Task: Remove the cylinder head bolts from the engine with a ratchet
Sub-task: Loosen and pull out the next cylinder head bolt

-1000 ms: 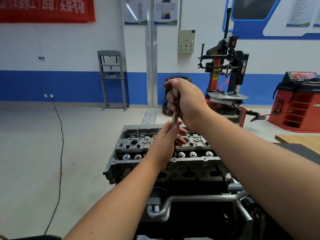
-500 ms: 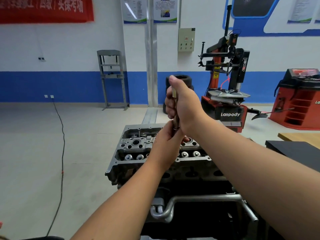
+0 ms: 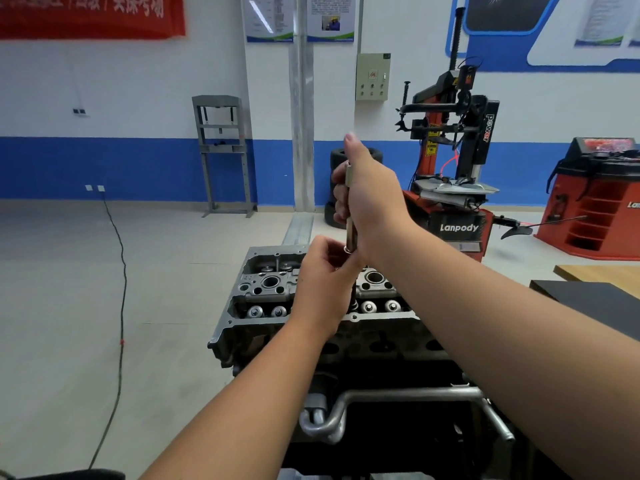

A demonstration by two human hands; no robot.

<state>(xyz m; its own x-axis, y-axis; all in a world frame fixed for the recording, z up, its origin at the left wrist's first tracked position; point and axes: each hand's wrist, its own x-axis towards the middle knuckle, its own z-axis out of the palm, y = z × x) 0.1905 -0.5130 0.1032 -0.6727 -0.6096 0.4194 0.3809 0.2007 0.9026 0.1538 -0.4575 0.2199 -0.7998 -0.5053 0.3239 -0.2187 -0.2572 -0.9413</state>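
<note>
Steel ratchet (image 3: 350,216) held upright over engine (image 3: 311,306): right hand (image 3: 372,199) grips it, left hand (image 3: 323,282) pinches its base. Next, probably, turn the bolt out.

Ahead of you: white wall (image 3: 121,81) with a blue band (image 3: 86,168) low across it.
Top left: red banner (image 3: 86,15) with pale characters.
On the wall above you: two posters (image 3: 299,19) either side of a grey column (image 3: 302,133); a beige control box (image 3: 373,76) just right of it.
Left of the column: grey press frame (image 3: 223,154) standing on the floor (image 3: 69,289).
Behind, low: stacked tyres (image 3: 337,188) against the band.
To your right: tyre changer (image 3: 453,161), red and black, marked Lanpody.
Far right: red balancer (image 3: 595,199); nearer you, a wooden bench (image 3: 599,273) with a black mat (image 3: 595,303).
On your left: black cable (image 3: 119,289) running from the wall sockets (image 3: 95,188) across the floor.
</note>
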